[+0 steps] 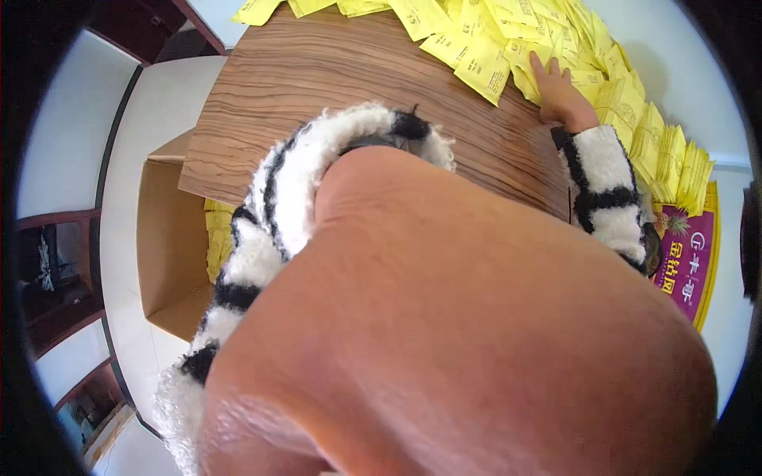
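Observation:
Skin very close to the camera, apparently my left hand (460, 317) and wrist, covers much of the lower middle. It rises out of a fluffy black-and-white sleeve (294, 170); its fingers are out of sight, so what it may hold is hidden. At the upper right, my right hand (562, 94) rests on a spread of flat yellow packets (480, 67), fingers apart and not closed round any. Beside its wrist, more yellow packets (647, 135) stand in bundled stacks along the table's right side.
The wood-grain table (294, 75) has a curved far edge. A cardboard box (171, 238) with yellow packets (218, 238) inside stands below its left side. A purple-and-yellow printed bag or sheet (689, 262) lies at the right. Dark-framed openings (59, 266) line the left wall.

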